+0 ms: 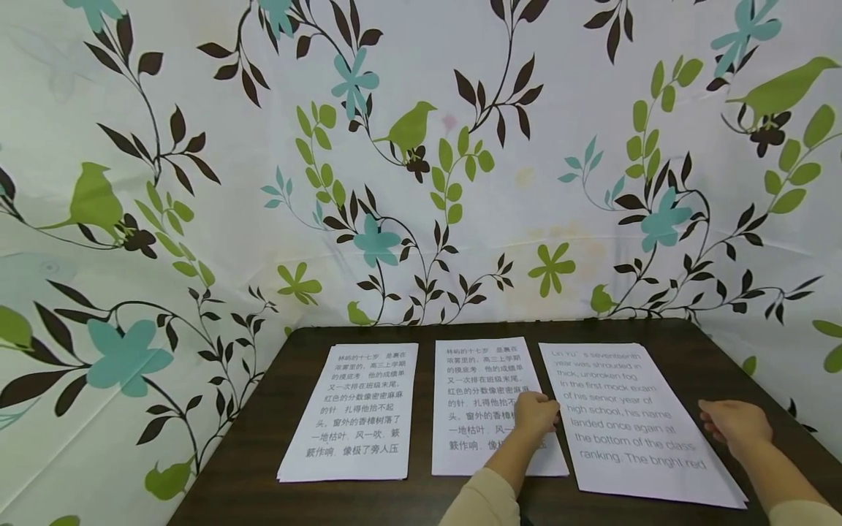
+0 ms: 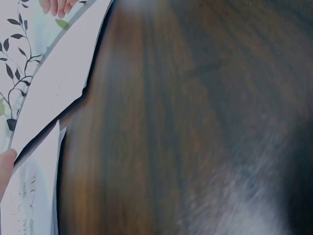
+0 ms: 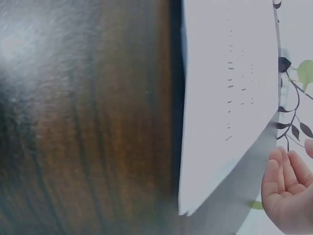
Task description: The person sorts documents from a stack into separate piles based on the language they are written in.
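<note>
Three stacks of printed paper lie side by side on the dark table. The right stack [image 1: 625, 416] carries English text; the middle stack [image 1: 470, 409] and left stack [image 1: 355, 409] carry Chinese text. My left hand [image 1: 536, 420] is above the middle stack's right part, fingers curled, and pinches the left edge of the right stack. In the left wrist view its thumb [image 2: 6, 169] meets that paper edge; its other fingers are hidden there. Beside the right stack's right edge is my right hand [image 1: 737, 427], loosely curled and apart from the paper, holding nothing.
The dark wood-grain table [image 1: 256, 453] ends at the back against a hanging cloth [image 1: 421, 219] patterned with birds, leaves and flowers. Narrow strips of table show between the stacks. Lower sheets stick out slightly at the right stack's near corner.
</note>
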`<action>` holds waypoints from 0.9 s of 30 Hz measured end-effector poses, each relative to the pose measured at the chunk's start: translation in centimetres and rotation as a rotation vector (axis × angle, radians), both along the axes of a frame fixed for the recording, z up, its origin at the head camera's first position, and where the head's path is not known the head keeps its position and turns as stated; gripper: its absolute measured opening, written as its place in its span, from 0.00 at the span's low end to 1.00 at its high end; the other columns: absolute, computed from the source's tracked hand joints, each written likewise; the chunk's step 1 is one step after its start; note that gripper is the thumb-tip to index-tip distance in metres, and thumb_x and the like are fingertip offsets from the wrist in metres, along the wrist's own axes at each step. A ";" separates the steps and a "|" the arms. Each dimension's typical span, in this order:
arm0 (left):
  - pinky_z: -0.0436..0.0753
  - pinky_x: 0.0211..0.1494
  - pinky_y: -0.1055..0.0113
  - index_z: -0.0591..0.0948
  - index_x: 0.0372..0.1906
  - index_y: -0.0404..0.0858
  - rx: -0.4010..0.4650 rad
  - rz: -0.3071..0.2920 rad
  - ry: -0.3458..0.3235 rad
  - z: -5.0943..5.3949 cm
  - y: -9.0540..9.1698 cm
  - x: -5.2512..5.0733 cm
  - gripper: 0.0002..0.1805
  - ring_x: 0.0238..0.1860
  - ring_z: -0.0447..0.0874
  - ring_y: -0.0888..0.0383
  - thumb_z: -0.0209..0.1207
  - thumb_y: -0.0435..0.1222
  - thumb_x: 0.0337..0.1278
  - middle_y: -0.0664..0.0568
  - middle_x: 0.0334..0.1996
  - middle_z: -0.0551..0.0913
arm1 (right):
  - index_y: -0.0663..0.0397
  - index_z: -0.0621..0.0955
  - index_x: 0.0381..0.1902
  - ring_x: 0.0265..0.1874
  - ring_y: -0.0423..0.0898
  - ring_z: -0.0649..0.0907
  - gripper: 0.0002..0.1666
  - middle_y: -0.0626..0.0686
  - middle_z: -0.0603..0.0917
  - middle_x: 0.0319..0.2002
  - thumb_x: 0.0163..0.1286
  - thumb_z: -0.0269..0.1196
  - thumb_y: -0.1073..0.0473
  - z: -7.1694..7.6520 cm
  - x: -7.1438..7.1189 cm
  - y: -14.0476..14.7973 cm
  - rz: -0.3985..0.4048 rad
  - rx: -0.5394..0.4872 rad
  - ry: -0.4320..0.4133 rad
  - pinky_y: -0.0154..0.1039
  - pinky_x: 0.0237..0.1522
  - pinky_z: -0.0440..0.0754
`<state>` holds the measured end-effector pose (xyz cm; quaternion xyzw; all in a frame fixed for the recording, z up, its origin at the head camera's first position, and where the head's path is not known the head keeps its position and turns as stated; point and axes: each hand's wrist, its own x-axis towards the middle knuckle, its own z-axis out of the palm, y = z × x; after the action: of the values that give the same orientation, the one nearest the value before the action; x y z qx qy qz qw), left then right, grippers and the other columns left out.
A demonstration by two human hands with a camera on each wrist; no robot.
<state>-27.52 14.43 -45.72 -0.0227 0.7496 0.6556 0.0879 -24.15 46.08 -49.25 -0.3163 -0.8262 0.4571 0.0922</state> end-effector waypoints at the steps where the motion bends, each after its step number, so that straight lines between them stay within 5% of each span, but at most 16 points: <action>1: 0.78 0.24 0.63 0.75 0.36 0.24 0.000 -0.002 0.007 0.0 -0.1 -0.1 0.15 0.22 0.77 0.53 0.57 0.31 0.42 0.48 0.17 0.74 | 0.79 0.73 0.37 0.16 0.44 0.75 0.24 0.50 0.76 0.16 0.58 0.54 0.56 0.4 0.1 -0.2 0.009 0.004 0.006 0.37 0.17 0.74; 13: 0.78 0.27 0.65 0.76 0.36 0.28 0.071 0.001 0.004 0.9 -1.9 -1.4 0.14 0.25 0.78 0.54 0.57 0.36 0.46 0.47 0.24 0.76 | 0.78 0.69 0.46 0.17 0.43 0.76 0.31 0.53 0.76 0.21 0.59 0.54 0.51 2.1 -1.7 -2.3 0.031 -0.007 0.047 0.35 0.15 0.74; 20: 0.78 0.28 0.66 0.76 0.40 0.28 0.066 0.017 0.037 1.6 -3.7 -2.2 0.17 0.27 0.79 0.55 0.57 0.37 0.47 0.48 0.28 0.76 | 0.76 0.68 0.49 0.29 0.54 0.75 0.32 0.67 0.75 0.37 0.62 0.51 0.49 4.2 -3.2 -5.6 0.057 0.004 0.001 0.45 0.29 0.75; 27: 0.78 0.28 0.68 0.74 0.44 0.27 0.035 0.028 0.077 2.3 -5.9 -3.3 0.19 0.28 0.79 0.56 0.56 0.37 0.49 0.47 0.30 0.76 | 0.71 0.69 0.50 0.31 0.55 0.76 0.34 0.64 0.76 0.39 0.60 0.52 0.45 2.9 -5.9 -6.6 0.116 0.006 0.034 0.39 0.21 0.75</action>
<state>-30.80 8.53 -43.40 -0.0063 0.7404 0.6702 0.0502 -30.04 39.51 -46.33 -0.2600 -0.8428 0.4642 0.0807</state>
